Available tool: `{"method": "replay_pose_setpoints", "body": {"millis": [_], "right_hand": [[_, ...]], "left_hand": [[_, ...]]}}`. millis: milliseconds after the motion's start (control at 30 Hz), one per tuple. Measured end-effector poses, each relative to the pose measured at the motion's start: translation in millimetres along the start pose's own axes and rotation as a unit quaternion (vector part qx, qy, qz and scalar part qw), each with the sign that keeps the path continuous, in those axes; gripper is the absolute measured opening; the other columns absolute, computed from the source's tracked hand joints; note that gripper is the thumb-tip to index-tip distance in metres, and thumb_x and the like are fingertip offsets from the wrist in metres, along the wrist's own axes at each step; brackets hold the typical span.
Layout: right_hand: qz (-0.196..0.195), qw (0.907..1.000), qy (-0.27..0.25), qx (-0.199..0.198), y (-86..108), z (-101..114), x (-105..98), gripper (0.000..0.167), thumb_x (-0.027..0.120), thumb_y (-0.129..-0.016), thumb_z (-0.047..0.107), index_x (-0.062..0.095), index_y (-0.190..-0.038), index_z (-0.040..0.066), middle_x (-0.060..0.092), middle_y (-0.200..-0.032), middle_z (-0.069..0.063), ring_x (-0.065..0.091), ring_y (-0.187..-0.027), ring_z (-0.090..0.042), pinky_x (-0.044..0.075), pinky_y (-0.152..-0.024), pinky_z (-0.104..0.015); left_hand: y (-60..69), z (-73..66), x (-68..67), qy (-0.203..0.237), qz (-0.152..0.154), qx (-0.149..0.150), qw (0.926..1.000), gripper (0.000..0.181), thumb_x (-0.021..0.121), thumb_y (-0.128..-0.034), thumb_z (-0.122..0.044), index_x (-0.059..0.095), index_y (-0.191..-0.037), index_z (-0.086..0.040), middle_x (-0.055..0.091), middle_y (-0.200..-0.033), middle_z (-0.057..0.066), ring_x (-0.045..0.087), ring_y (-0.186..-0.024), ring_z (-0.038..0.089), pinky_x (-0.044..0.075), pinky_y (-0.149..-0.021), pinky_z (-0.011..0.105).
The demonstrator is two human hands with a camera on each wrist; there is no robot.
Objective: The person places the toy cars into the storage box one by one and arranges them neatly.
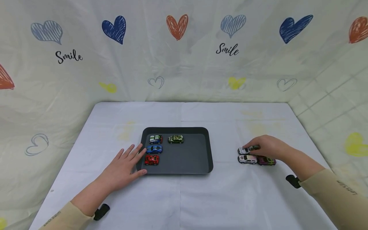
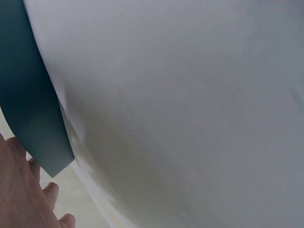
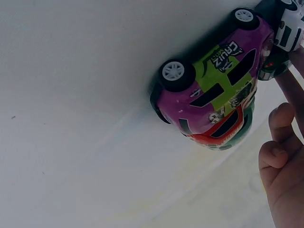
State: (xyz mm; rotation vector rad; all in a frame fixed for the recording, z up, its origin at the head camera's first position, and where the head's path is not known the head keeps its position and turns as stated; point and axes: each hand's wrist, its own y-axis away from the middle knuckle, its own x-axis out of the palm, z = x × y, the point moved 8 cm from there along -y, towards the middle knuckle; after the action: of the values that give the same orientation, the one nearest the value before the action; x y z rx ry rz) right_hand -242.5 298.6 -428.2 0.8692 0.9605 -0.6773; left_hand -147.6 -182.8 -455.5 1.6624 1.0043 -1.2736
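My left hand lies with fingers spread over the left rim of a dark grey tray; its fingertips are beside a blue toy car and a red toy car. On the right, my right hand reaches down over a cluster of toy cars, its thumb and fingers around a dark green toy car. A silver-white toy car is in front of the fingertips. Closer to me stand a white toy car and a purple-and-green toy car. The hand partly covers the cluster.
In the tray's back part are a white-and-green striped toy car and a camouflage toy car. A white cloth covers the table. Curtains printed with hearts hang behind and at the sides.
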Motion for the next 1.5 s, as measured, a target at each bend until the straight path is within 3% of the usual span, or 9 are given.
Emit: {"method": "replay_pose_setpoints", "body": {"millis": [300, 600, 700, 967, 1300, 1500], "right_hand": [[-0.01, 0.9999, 0.001, 0.002, 1.0, 0, -3, 0.029, 0.072, -0.091, 0.023, 0.074, -0.12, 0.022, 0.07, -0.12, -0.007, 0.06, -0.091, -0.015, 0.049, -0.074, -0.036], [-0.034, 0.9994, -0.008, -0.005, -1.5, 8, -16, 0.028, 0.073, -0.091, 0.02, 0.075, -0.119, 0.021, 0.07, -0.12, -0.006, 0.064, -0.1, -0.021, 0.052, -0.075, -0.037], [-0.042, 0.9989, -0.01, -0.014, -3.9, 16, -21, 0.028, 0.072, -0.091, 0.02, 0.075, -0.119, 0.02, 0.07, -0.12, -0.006, 0.065, -0.107, -0.027, 0.055, -0.082, -0.043], [-0.056, 0.9972, -0.004, -0.048, -22.0, 49, -33, 0.026, 0.072, -0.093, 0.024, 0.075, -0.118, 0.024, 0.07, -0.119, 0.0, 0.063, -0.114, -0.027, 0.052, -0.093, -0.049], [-0.063, 0.9893, -0.023, -0.13, -55.3, 111, -41, 0.027, 0.073, -0.091, 0.019, 0.075, -0.118, 0.025, 0.07, -0.113, 0.008, 0.065, -0.106, -0.015, 0.055, -0.089, -0.042], [-0.035, 0.9885, -0.012, -0.147, -75.6, 153, -35, 0.028, 0.072, -0.092, 0.018, 0.075, -0.118, 0.027, 0.069, -0.113, 0.01, 0.063, -0.102, -0.013, 0.053, -0.084, -0.035]], "left_hand": [[-0.1, -0.6, -1.3, 0.004, -0.002, 0.002, 1.0, 0.083, 0.053, -0.0934, -0.064, 0.025, -0.159, -0.021, 0.016, -0.166, 0.002, 0.012, -0.151, 0.033, 0.011, -0.119, 0.059], [0.6, -0.2, -2.5, 0.006, -0.009, 0.006, 0.9999, 0.084, 0.052, -0.0927, -0.066, 0.026, -0.159, -0.021, 0.017, -0.166, 0.002, 0.012, -0.151, 0.033, 0.011, -0.119, 0.059], [0.8, 0.0, -2.9, 0.011, -0.01, 0.007, 0.9999, 0.084, 0.053, -0.0926, -0.066, 0.027, -0.159, -0.021, 0.017, -0.165, 0.003, 0.012, -0.151, 0.033, 0.01, -0.119, 0.059], [1.2, 0.0, -3.0, 0.015, -0.014, 0.009, 0.9997, 0.084, 0.055, -0.0926, -0.064, 0.027, -0.159, -0.02, 0.018, -0.165, 0.003, 0.013, -0.151, 0.034, 0.01, -0.119, 0.059], [-1.3, 2.6, 0.7, 0.011, -0.017, 0.014, 0.9997, 0.085, 0.05, -0.0923, -0.069, 0.025, -0.159, -0.022, 0.016, -0.166, 0.002, 0.014, -0.151, 0.035, 0.011, -0.118, 0.059], [-1.1, 2.5, 2.1, 0.015, -0.01, 0.01, 0.9998, 0.086, 0.049, -0.0918, -0.07, 0.025, -0.159, -0.022, 0.016, -0.166, 0.002, 0.012, -0.151, 0.034, 0.01, -0.118, 0.06]]}}
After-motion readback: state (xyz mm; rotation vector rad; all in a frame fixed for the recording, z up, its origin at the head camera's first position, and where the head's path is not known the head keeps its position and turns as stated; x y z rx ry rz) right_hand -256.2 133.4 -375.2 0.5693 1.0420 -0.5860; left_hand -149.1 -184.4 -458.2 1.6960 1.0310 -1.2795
